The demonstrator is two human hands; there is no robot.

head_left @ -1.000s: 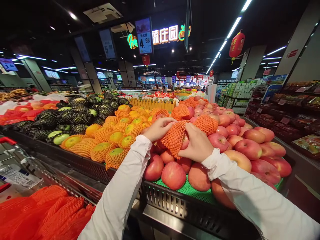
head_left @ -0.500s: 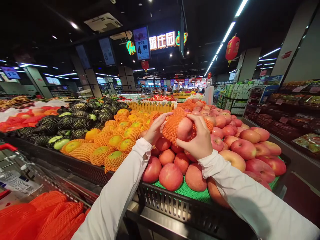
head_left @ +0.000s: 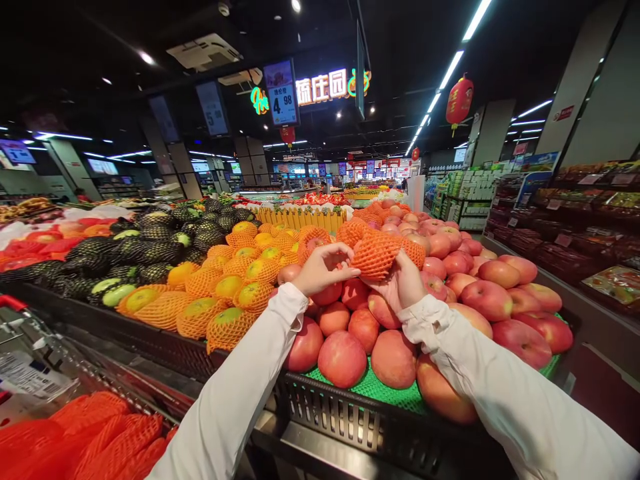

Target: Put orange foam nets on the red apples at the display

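Note:
My right hand (head_left: pixel 404 283) grips an apple wrapped in an orange foam net (head_left: pixel 376 256), cupping it from the right and below. The net covers the side of the fruit facing me. At its left edge, my left hand (head_left: pixel 326 268) has thumb and fingers closed in a pinch on the net. Below both hands lie bare red apples (head_left: pixel 342 359) on a green mesh liner (head_left: pixel 371 387) in a black crate (head_left: pixel 325 407). More orange foam nets (head_left: pixel 314 241) sit just behind my hands.
Oranges in foam nets (head_left: pixel 195 317) fill the crate to the left, with dark netted melons (head_left: pixel 145 250) beyond. A shopping cart holding red netted bags (head_left: pixel 95 433) stands at lower left. Packaged goods shelves (head_left: pixel 565 227) line the right side.
My hands have turned the wrapped apple, so its bare red face no longer shows. The left hand has gone from spread round the net to a pinch, and the right hand has shifted underneath.

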